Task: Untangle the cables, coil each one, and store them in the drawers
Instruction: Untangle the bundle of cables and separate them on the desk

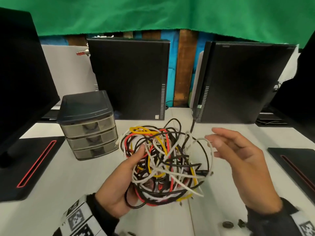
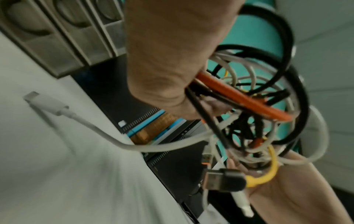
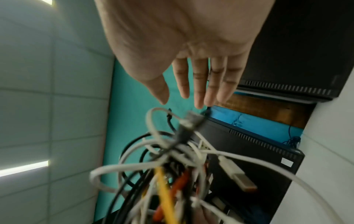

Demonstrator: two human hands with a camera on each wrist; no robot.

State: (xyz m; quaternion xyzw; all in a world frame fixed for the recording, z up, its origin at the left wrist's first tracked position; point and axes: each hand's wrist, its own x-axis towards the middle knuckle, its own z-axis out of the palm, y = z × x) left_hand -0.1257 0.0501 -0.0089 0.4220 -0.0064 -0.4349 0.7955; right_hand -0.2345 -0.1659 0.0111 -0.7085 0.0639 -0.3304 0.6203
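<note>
A tangled ball of black, white, red and yellow cables [image 1: 163, 164] hangs above the white table [image 1: 68, 176]. My left hand [image 1: 122, 181] grips its left side, thumb pressed into the strands; in the left wrist view its fingers curl round the bundle [image 2: 249, 106]. My right hand [image 1: 238, 154] is beside the ball on the right, fingers straight and spread, holding nothing; a white loop [image 1: 207, 150] lies just by its fingertips. In the right wrist view the straight fingers [image 3: 199, 84] hover above the cables [image 3: 172, 174]. A small three-drawer unit [image 1: 90, 126] stands at the left, its drawers closed.
Two black computer cases [image 1: 129, 77] [image 1: 245, 82] stand upright behind the cables. Monitor bases with red stripes [image 1: 30, 166] [image 1: 296, 167] flank the work area. A dark monitor [image 1: 20, 79] rises at the left. Small black bits [image 1: 227, 224] lie at the table's near edge.
</note>
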